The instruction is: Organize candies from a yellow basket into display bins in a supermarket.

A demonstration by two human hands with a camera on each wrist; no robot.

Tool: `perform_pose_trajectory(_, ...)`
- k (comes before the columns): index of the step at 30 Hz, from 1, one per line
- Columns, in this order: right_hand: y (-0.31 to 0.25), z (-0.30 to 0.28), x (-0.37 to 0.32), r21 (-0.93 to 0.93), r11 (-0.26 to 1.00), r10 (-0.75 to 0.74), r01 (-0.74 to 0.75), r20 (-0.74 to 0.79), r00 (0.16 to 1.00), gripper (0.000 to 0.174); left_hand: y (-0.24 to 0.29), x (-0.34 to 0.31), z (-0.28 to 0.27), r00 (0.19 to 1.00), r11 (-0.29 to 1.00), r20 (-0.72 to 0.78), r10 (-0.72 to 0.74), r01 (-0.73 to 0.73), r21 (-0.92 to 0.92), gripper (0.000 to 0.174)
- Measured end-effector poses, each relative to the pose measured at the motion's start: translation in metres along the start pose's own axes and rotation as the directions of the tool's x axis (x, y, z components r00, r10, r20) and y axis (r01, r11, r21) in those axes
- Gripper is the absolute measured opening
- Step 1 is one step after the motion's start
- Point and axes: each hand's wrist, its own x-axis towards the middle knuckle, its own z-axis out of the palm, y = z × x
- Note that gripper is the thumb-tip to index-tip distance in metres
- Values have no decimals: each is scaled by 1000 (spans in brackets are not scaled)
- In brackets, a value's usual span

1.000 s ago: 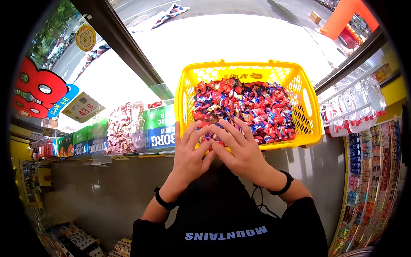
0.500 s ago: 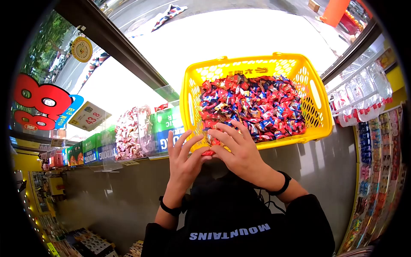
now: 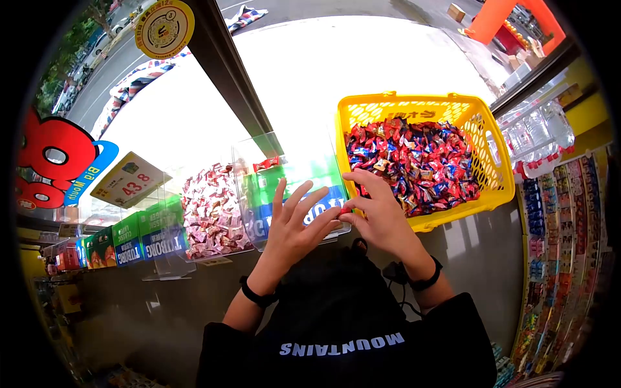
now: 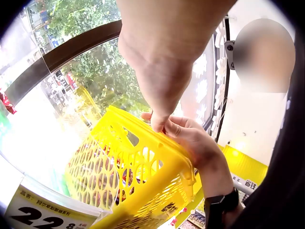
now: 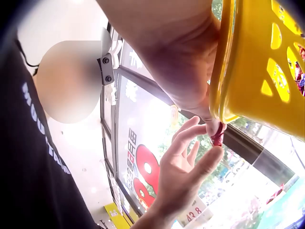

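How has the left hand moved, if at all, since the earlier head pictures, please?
Yes, leftward against the yellow basket in the head view: the left hand, earlier overlapping its near-left corner, is now left of it.

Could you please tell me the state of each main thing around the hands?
Left hand: pinching the held candy, other fingers spread.
Right hand: pinching the same candy.
Held candy: wrapped, between both hands.
Basket: open-topped, holding candies.
Basket candies: wrapped, heaped.
Pink candies: wrapped, heaped.
Loose red candy: wrapped, lying outside the basket.
Price card: tilted, showing 43.8.
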Motion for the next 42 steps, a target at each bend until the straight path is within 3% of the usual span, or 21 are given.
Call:
perform_pose_trajectory(6, -4, 5, 3, 56, 994, 99, -99, -4, 995, 18, -18, 7, 8, 1000, 997, -3, 8, -8, -82, 30)
perform_pose_trajectory(9, 3, 5, -2, 26, 998, 58, -57, -29, 998, 23, -24, 6, 13, 1000, 996, 7, -8, 9, -88, 30)
perform_pose_trajectory(13, 8, -14, -3, -196, 979, 34, -60, -133, 991, 36, -53, 4, 19, 971, 966, 31, -236, 231, 114, 25)
perform_pose_trajectory(15, 22, -19, -8, -188, 980, 38, -66, -148, 988, 34, -78, -5, 34, 943, 918, 43, -331, 311, 248, 24)
perform_pose_trajectory(16, 26, -19, -12, -179, 981, 48, -77, -160, 986, 33, -87, -6, 41, 935, 905, 85, -345, 307, 295, 23)
perform_pose_trajectory(17, 29, -19, -14, -47, 992, 115, -121, -112, 987, 31, -96, -5, 47, 925, 891, 127, -359, 299, 340, 22)
perform_pose_trajectory(22, 29, -15, -13, 10, 996, 84, -83, -90, 992, 30, -142, -21, 99, 881, 852, 276, -385, 224, 474, 20)
perform_pose_trajectory(26, 30, -14, -13, 33, 999, 21, -19, -79, 997, 29, -161, -36, 128, 887, 836, 216, -407, 267, 479, 17)
perform_pose_trajectory(33, 30, -16, -14, 45, 999, 1, 2, -63, 998, 29, -165, -40, 137, 866, 732, 212, -453, 225, 644, 66)
perform_pose_trajectory(36, 29, -14, -14, 31, 1000, 5, -2, -82, 997, 29, -146, -43, 127, 793, 769, 345, -503, 228, 598, 81)
perform_pose_trajectory(40, 26, -14, -14, 16, 1000, 10, -8, -101, 995, 29, -131, -40, 132, 572, 760, 539, -618, 258, 597, 99)
perform_pose_trajectory(41, 26, -14, -13, 18, 1000, 13, -12, -98, 995, 29, -133, -35, 134, 438, 749, 611, -660, 316, 582, 103)
perform_pose_trajectory(42, 26, -13, -13, 18, 1000, 17, -16, -95, 995, 29, -132, -31, 135, 393, 739, 627, -673, 326, 589, 104)
